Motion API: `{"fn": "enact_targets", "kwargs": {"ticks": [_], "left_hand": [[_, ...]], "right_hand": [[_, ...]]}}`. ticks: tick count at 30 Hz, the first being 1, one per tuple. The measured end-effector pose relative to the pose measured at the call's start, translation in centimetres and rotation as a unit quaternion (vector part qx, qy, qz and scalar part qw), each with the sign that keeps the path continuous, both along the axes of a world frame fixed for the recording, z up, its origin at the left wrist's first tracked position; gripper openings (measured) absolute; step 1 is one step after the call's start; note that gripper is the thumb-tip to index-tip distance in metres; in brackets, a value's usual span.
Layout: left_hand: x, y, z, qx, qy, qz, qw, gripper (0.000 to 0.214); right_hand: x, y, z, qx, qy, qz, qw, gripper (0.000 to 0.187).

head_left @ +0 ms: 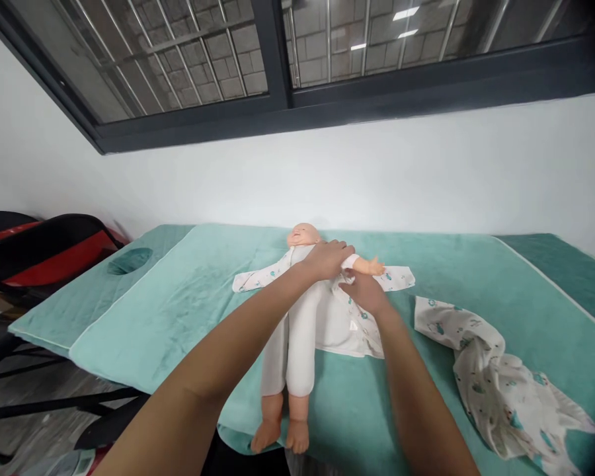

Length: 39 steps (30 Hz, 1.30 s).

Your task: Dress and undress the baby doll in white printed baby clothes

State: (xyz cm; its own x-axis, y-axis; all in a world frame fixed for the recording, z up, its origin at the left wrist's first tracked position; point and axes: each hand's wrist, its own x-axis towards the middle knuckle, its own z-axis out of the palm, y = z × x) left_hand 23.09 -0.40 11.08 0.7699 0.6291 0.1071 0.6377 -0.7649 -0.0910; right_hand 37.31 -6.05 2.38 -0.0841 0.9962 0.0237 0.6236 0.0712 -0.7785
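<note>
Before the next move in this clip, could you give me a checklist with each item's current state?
1. Doll lying on its back on the table: ok.
2. Feet well inside the near edge: not ok, the toes reach it.
3. Left hand on the doll's upper body: ok.
4. Right hand gripping the shirt: cannot tell.
5. Forearm at picture right inside the printed sleeve: not ok, it lies outside.
6. Crumpled garment apart from the doll: ok.
</note>
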Motion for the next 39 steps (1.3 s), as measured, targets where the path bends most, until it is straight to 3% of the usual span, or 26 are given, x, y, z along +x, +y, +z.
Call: {"fn": "enact_targets", "kwargs": {"ticks": [3,5,10,16,18,21,23,25,27,30,34,36,39], "left_hand": [[-0.8,-0.4,-0.5,0.049,0.027,-0.006,0.998,0.024],[-1.3,-0.5,-0.5,0.065,0.035,0.000,0.997,0.026],[-2.3,-0.8,0.1,0.078,0.028,0.009,0.997,0.030],[-3.9,-1.2,0.4,0.118,0.050,-0.005,0.992,0.033],[-4.0,-1.3,0.2,0.144,0.073,-0.009,0.987,0.035],[-3.0,-1.6,-0.7,0.158,0.098,-0.001,0.982,0.032],[-1.7,-1.9,-1.7,0.152,0.104,0.022,0.983,0.029],[0.0,-2.2,-2.9,0.133,0.095,0.054,0.985,0.027],[1.7,-2.2,-4.1,0.101,0.051,0.083,0.990,0.026],[3.1,-1.5,-5.2,-0.003,-0.106,0.107,0.989,0.026],[2.1,-0.4,-4.9,-0.105,-0.263,0.077,0.956,0.019],[0.6,-0.5,-4.2,-0.127,-0.355,0.086,0.922,0.015],[-2.0,-1.4,-3.3,-0.188,-0.519,0.156,0.819,0.016]], "right_hand": [[-0.4,-1.0,0.0,-0.038,-0.189,0.003,0.981,0.035],[-1.5,-1.7,-0.2,-0.030,-0.226,-0.003,0.974,0.037],[-1.9,-1.3,-0.4,-0.016,-0.087,-0.025,0.996,0.007],[3.3,0.3,0.7,0.004,0.098,-0.061,0.993,0.021],[4.6,0.2,1.2,-0.007,0.260,-0.098,0.960,0.026],[4.9,-0.3,1.9,-0.032,0.504,-0.099,0.857,0.029],[4.3,-0.8,2.3,-0.032,0.563,-0.051,0.824,0.030],[3.4,-1.2,2.7,-0.021,0.588,-0.004,0.809,0.032],[2.5,-1.4,2.8,-0.016,0.600,0.019,0.799,0.036],[1.5,-1.4,2.9,-0.023,0.606,0.029,0.795,0.047],[0.5,-1.6,3.2,-0.028,0.602,0.050,0.796,0.059],[-0.4,-1.9,3.3,-0.027,0.601,0.078,0.795,0.060],[-2.3,-2.8,3.6,-0.028,0.593,0.132,0.794,0.062]]}}
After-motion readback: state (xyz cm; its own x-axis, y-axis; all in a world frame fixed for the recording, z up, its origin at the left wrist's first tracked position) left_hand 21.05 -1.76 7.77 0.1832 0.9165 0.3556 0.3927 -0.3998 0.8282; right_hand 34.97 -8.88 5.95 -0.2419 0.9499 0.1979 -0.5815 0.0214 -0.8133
